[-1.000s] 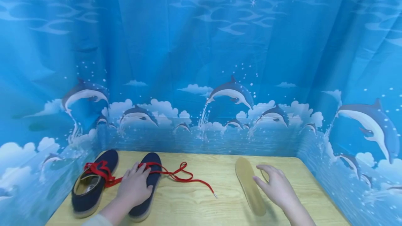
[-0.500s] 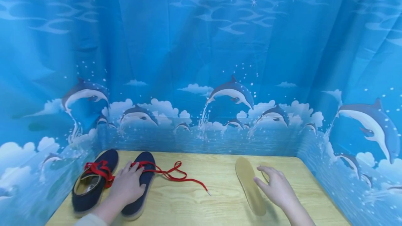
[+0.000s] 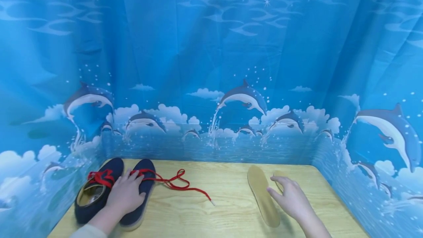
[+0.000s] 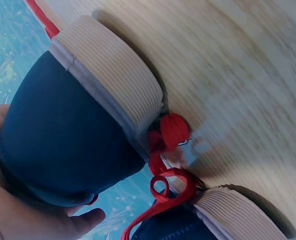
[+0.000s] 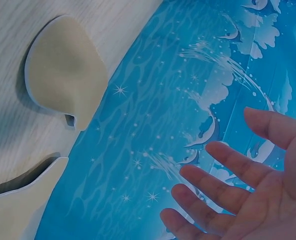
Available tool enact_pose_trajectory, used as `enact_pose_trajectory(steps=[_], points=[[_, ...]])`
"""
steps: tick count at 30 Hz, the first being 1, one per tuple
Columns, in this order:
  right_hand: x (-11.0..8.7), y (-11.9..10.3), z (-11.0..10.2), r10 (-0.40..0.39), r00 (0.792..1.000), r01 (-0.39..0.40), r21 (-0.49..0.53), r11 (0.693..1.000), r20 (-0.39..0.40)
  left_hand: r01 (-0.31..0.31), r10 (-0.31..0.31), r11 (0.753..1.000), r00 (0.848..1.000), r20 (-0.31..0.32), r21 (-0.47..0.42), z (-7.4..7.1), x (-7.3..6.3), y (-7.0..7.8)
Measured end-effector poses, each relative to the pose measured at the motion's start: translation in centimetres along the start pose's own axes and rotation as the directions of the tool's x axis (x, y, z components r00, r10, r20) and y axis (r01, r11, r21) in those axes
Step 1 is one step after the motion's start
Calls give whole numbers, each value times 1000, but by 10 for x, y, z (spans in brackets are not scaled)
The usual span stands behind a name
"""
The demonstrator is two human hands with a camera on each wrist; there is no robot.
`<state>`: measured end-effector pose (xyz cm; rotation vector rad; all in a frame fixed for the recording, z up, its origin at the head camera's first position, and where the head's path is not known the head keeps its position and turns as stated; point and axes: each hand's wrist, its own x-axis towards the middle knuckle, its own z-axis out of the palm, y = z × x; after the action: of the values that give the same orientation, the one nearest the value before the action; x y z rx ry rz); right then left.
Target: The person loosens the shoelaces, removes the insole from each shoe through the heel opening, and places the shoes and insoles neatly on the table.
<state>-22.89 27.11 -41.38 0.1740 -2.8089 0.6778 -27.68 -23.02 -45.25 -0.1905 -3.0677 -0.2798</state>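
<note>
A navy shoe (image 3: 148,166) with red laces (image 3: 180,183) lies at the table's left. My left hand (image 3: 123,194) grips it from above. In the left wrist view its heel (image 4: 70,130) hides most of the fingers. Left of it stands another navy shoe (image 3: 86,208) with red laces, apparently touching or very near. A tan insole (image 3: 262,194) lies on the right of the table. My right hand (image 3: 290,197) hovers beside it, fingers relaxed, over a second insole (image 3: 280,175) that it mostly covers. The right wrist view shows that hand's palm (image 5: 253,200) holding nothing.
The pale wooden table (image 3: 205,219) ends close behind the shoes and insoles. A blue curtain (image 3: 211,65) printed with dolphins surrounds it at the back and both sides. A loose lace tip (image 3: 212,202) reaches toward the middle.
My left hand has moved the navy shoe leftward, close to the other shoe, and the loose lace trails along with it. My right hand and the insoles have not visibly moved.
</note>
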Motion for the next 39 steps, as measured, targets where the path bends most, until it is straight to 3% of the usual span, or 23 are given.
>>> enact_pose_trajectory(steps=[12,19,32,39], points=[[2,1,1,3,1000,-3,-11,1000,11,-20,20,1000,1000,-11,-12,-2,3,-12],[2,1,1,4,1000,-3,-18,1000,10,-78,77,996,996,-38,-38,-2,0,-10],[-1,5,-2,-8,1000,8,-6,1000,-24,-107,103,994,988,-112,-29,-1,-10,-6],[-2,7,-4,0,1000,0,3,1000,-15,-120,114,992,988,-102,-50,-1,-13,2]])
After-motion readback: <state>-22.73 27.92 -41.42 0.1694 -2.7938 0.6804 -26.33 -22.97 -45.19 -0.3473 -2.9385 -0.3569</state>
